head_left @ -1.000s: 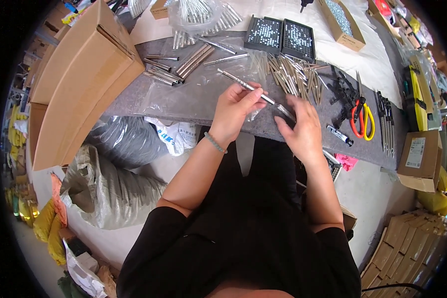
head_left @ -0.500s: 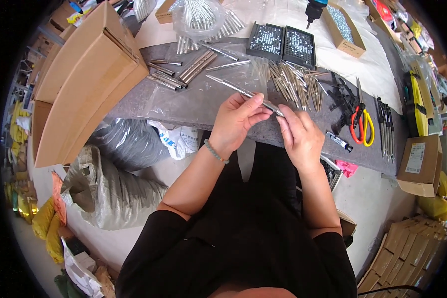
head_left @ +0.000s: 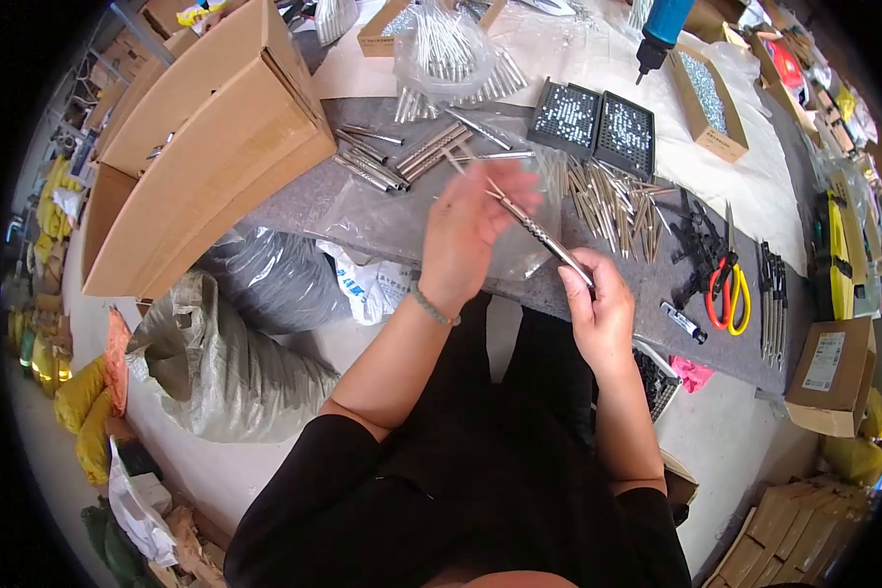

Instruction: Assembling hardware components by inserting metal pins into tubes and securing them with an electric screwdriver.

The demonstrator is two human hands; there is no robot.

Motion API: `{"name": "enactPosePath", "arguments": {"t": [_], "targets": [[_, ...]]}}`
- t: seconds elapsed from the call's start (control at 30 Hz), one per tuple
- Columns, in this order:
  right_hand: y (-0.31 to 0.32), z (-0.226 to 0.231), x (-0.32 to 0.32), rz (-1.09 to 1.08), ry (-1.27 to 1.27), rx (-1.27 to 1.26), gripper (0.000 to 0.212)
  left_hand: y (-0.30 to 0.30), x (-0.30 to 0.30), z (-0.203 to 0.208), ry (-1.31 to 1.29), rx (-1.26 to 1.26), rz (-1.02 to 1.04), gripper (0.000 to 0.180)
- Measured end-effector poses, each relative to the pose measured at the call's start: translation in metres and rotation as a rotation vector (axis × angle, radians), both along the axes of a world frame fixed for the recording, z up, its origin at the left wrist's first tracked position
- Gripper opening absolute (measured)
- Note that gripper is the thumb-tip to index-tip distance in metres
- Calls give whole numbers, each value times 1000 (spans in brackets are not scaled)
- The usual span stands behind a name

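Observation:
A slim silver pen-like tube (head_left: 534, 233) with a dotted pattern slants up and leftward over the near edge of the table. My right hand (head_left: 603, 309) is closed round its lower end, thumb on the near side. By its upper end is my left hand (head_left: 461, 230), raised over the plastic sheet, its fingers smeared by motion. A thin pale tip (head_left: 456, 162) shows beside those fingers; whether they grip it I cannot make out. Loose silver tubes (head_left: 431, 152) lie beyond my left hand, and a pile of thin metal pieces (head_left: 617, 211) lies beyond my right.
Two black trays of small parts (head_left: 598, 127) stand at the back. Above them hangs a blue power screwdriver (head_left: 664, 29). To the right are red-and-yellow scissors (head_left: 730, 294), a marker (head_left: 683, 321) and several dark pens (head_left: 774, 294). A large cardboard box (head_left: 206, 167) stands at the left.
My left hand has come off the tube's middle and moved toward its upper end. The tube, still in my right hand, now tilts more steeply. The whole view has shifted slightly.

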State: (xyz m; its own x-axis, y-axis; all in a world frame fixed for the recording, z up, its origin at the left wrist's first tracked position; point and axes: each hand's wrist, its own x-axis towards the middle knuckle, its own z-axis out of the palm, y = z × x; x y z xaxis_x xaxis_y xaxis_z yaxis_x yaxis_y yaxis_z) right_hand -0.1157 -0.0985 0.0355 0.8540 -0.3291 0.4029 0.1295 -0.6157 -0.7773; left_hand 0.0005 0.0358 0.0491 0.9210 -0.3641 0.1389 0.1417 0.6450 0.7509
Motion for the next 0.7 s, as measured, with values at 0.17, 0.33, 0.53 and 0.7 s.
{"name": "enactPosePath", "arguments": {"t": [0.17, 0.33, 0.53, 0.7], "targets": [[-1, 0, -3, 25, 9, 12, 17, 3, 3, -4, -19, -136, -127, 32], [0, 0, -3, 41, 3, 80, 18, 0, 0, -2, 28, -201, -200, 31], [1, 4, -5, 105, 57, 15, 18, 4, 9, -7, 126, -358, -419, 35], [5, 6, -4, 70, 38, 75, 18, -1, -1, -3, 73, -256, -442, 37]]}}
